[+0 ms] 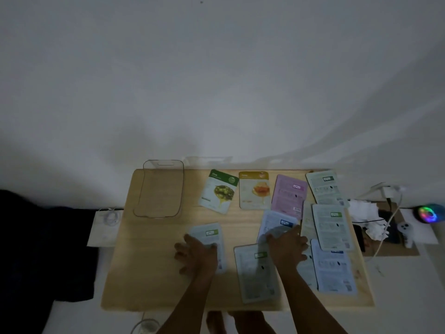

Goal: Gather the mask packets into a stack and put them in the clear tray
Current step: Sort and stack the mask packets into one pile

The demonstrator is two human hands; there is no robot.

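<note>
Wall (pixel 216 80), white, fills the upper half of the view. Table (pixel 154 273), light wood, sits against it. Clear tray (pixel 159 189) stands at the far left of the table, nothing in it. Mask packets lie spread flat over the table, not stacked: olive packet (pixel 218 191) and honey packet (pixel 253 190) side by side at the far edge, pink packet (pixel 289 196) right of them, pale green-label packet (pixel 326 188) at the far right corner, another green-label packet (pixel 332 226) below it overlapping a blue-label packet (pixel 333 271). Near-centre packet (pixel 255 273) lies tilted between the two forearms. Left hand (pixel 196 255) is spread flat, fingers open, pressing on a light packet (pixel 209 233) left of centre. Right hand (pixel 287 247) rests palm down, fingers splayed, on a bluish packet (pixel 277 221); no closed grasp on either. Crumpled tissue (pixel 366 213) and cables (pixel 390 213) lie off the right edge, with a glowing multicolour gadget (pixel 427 213) beyond.
</note>
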